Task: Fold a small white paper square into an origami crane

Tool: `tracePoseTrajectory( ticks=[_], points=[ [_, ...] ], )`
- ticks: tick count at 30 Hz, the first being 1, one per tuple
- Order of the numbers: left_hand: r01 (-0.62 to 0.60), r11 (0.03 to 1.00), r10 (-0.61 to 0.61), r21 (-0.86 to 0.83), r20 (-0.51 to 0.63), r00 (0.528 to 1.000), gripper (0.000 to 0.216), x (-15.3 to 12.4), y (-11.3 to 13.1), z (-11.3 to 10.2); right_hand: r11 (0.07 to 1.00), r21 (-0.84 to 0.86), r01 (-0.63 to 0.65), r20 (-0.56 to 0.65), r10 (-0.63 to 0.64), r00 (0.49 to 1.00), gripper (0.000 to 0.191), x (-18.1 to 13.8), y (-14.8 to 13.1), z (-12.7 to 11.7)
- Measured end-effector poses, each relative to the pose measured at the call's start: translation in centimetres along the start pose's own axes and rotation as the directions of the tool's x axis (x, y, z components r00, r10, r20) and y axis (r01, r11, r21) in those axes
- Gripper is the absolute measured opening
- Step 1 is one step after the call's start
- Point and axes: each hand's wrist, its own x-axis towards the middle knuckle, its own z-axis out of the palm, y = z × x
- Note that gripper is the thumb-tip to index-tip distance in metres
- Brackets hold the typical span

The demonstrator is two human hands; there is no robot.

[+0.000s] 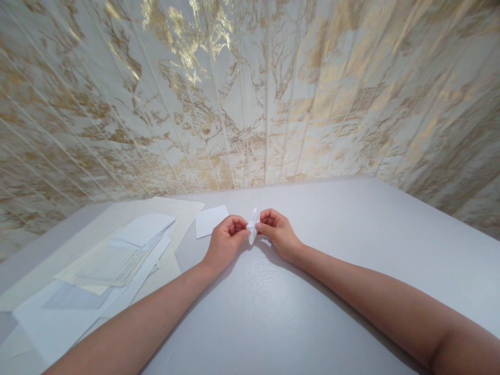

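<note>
A small white folded-paper figure (pixel 252 228), slim and pointed, is pinched by the left hand (pixel 225 239) and right hand (pixel 282 235); a flat white paper rectangle (pixel 208 221) is seen beyond the left.

Paper piece (pixel 252 228) right of paper pile (pixel 105 264)

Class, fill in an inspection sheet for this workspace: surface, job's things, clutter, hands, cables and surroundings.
Surface: pale, slightly glossy tabletop.
Job's things: small folded white paper; its exact shape is too small to tell.
Clutter: overlapping papers at the left, one bearing rows of writing; a separate white sheet nearer the middle.
Hands: left hand and right hand both pinch the folded white paper between their fingers.
Cables: nothing seen.
Surroundings: white covering with gold patterns behind the tabletop.
</note>
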Motion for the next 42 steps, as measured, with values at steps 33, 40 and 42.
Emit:
tracePoseTrajectory(
  ticks=[33, 40, 42],
  points=[
    [-0.009, 0.989, 0.011, 0.147, -0.013, 1.000, 0.009, 0.5, -0.5, -0.4, 0.962, -0.207, 0.176, 0.000, -0.180, 0.984, 0.020, 0.1, 0.1, 0.1],
    [0.011, 0.993, -0.007, 0.121, -0.029, 1.000, 0.014, 0.6, -1.0, -0.3, 0.974, -0.172, 0.147, 0.002, -0.149, 0.989, 0.021, -0.1, 0.0, 0.4],
    [-0.004, 0.997, 0.008, 0.075, -0.048, 0.999, 0.016, 0.5, -1.1, -0.1, 0.974, -0.172, 0.149, 0.011, -0.149, 0.989, 0.021, -0.1, 0.1, 0.5]
  ],
)
